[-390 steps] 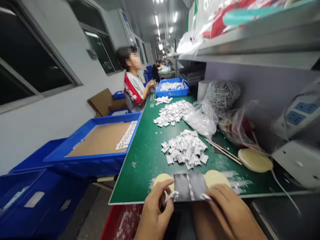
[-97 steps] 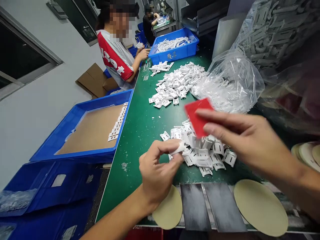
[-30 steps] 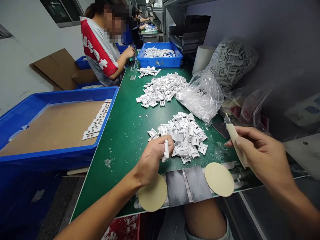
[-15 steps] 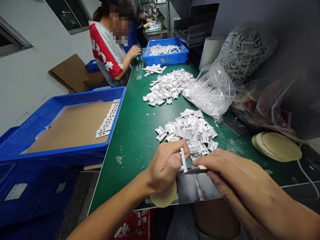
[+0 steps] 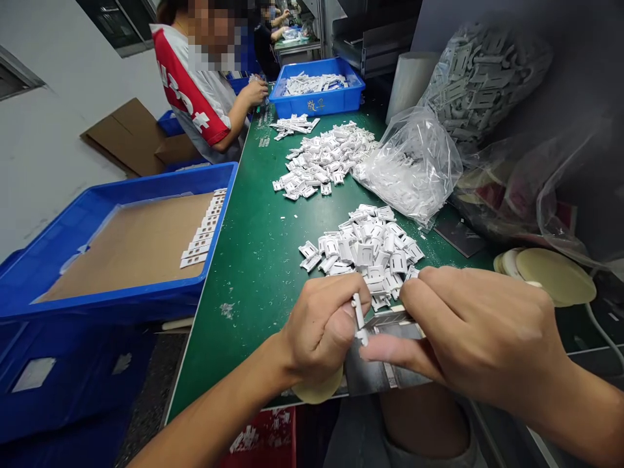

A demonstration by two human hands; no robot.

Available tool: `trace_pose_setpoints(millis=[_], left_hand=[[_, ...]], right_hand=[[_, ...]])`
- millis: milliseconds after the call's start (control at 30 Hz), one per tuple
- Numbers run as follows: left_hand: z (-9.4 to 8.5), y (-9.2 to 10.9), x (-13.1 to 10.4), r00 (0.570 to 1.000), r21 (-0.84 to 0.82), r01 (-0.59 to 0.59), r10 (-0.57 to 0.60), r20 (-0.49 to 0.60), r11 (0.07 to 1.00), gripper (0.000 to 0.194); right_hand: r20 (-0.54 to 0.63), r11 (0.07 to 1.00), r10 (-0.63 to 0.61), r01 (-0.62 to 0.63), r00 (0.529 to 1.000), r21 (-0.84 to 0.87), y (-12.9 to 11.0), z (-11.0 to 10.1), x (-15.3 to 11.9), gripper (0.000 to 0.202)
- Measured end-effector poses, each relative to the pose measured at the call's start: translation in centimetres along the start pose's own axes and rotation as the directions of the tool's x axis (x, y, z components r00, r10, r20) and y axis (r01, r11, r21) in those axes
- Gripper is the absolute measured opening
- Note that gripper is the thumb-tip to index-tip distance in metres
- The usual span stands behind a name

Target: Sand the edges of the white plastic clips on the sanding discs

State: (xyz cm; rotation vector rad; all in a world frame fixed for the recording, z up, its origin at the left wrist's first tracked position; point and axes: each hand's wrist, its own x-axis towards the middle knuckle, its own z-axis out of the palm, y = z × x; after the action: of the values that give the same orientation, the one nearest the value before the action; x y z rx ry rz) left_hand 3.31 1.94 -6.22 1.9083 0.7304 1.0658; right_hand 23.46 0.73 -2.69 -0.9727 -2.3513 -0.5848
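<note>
My left hand [image 5: 324,322] is closed around a small white plastic part [image 5: 359,312], whose end sticks out between thumb and forefinger. My right hand [image 5: 468,322] grips a knife [image 5: 387,317] with curled fingers, its blade reaching the part. The right thumb is stretched to the lower end of the part. Just beyond both hands is a near pile of white parts [image 5: 368,250] on the green table [image 5: 253,260]. Under my left hand, a round yellowish disc [image 5: 319,389] lies at the table's front edge.
A larger white pile [image 5: 331,153], a clear bag [image 5: 414,169] and a blue bin [image 5: 319,101] stand farther back. At left, a blue tray [image 5: 92,299] holds a row of parts. Yellow discs [image 5: 556,276] lie right. A person [image 5: 195,91] works at back left.
My right hand has turned and risen, its thumb now against the lower end of the part and the blade tilted. My left hand stays nearly in place. The view has shifted slightly.
</note>
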Motion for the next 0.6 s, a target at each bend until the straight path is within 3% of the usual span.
trace_pose_setpoints(millis=[233,600], left_hand=[[-0.06,0.1,0.08,1.0,0.109,-0.016,0.017,-0.01,0.994,0.023],[0.03,0.08,0.32,0.998,0.188,-0.04,0.047,-0.03,0.981,0.023]], right_hand=[[-0.022,0.997,-0.009,0.007,1.0,-0.08,0.12,0.07,-0.19,0.052],[-0.018,0.997,-0.032,0.031,0.999,-0.069,0.31,0.23,-0.63,0.05]])
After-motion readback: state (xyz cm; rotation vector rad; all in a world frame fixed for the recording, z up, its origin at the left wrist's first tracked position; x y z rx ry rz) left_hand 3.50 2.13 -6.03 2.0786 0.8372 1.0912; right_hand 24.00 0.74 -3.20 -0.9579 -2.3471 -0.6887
